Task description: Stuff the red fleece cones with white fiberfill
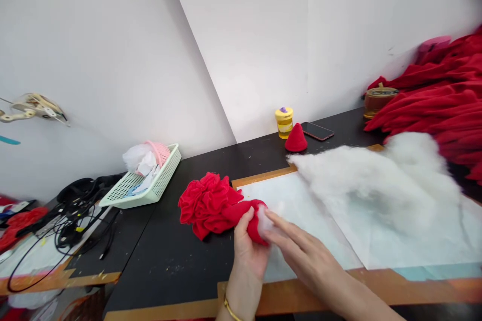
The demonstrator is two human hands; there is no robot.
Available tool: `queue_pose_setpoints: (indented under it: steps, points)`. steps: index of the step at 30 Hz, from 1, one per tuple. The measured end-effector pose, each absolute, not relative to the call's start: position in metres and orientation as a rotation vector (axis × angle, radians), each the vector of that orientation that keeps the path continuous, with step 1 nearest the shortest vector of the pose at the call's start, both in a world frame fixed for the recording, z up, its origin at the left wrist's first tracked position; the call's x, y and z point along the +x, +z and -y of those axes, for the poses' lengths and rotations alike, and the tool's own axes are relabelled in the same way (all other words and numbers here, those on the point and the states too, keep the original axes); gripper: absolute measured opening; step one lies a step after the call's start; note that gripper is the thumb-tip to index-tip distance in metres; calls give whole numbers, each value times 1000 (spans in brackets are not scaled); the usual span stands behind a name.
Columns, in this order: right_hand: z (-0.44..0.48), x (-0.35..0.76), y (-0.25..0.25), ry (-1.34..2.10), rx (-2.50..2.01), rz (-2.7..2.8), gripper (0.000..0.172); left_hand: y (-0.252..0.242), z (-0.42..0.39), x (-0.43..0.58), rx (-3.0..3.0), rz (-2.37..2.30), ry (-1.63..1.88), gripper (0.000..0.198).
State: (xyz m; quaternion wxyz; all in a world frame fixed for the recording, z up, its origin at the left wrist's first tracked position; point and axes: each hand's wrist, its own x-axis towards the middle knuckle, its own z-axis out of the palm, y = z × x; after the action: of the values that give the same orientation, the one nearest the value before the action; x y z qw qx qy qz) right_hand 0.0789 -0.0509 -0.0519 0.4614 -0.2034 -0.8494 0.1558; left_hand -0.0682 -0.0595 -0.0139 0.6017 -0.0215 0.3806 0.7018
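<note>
The fingers of the left hand [250, 256] are closed around a red cloth piece [243, 211], which is just above the table [161, 261]. The fingers of the right hand [312, 256] are straight and close together. They touch a bit of white fluff [264, 221] at the open end of the red cloth piece. I cannot tell if they pinch it. A gold bracelet [230, 308] is on the left wrist.

Just behind the left hand is a wavy red bundle [207, 204]. I cannot tell if it is joined to the red cloth piece. To the right, a big fluffy white heap [376, 175] sits on white sheets [297, 200].

Farther back, a red cone [296, 140] stands upright near a yellow tub [284, 123] and a phone [318, 131]. A big red cloth pile [437, 95] is at the far right, beside a brown jar [377, 102]. On the left are a pale green basket [165, 175] and tangled black wires [81, 228].
</note>
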Motion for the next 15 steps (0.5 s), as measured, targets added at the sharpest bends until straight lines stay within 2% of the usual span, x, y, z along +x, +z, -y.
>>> queue_pose_setpoints:
  steps: [2,4,7,10,12,15]
  points:
    - [52,85,-61,263,-636,2030,63,-9,58,-68,-91,-876,1622,13]
    - [51,91,-62,305,-739,1996,66,-8,60,-66,-54,-864,1629,18]
    - [47,94,-52,478,-695,2048,50,-13,66,-60,96,-852,1638,34]
    - [44,86,-40,453,-649,2003,33,-20,69,-53,284,-885,1655,48]
    - [42,75,-35,306,-666,2019,28,-21,68,-51,372,-930,1659,50]
    - [38,56,-31,105,-687,2107,31,-17,64,-55,402,-998,1602,41]
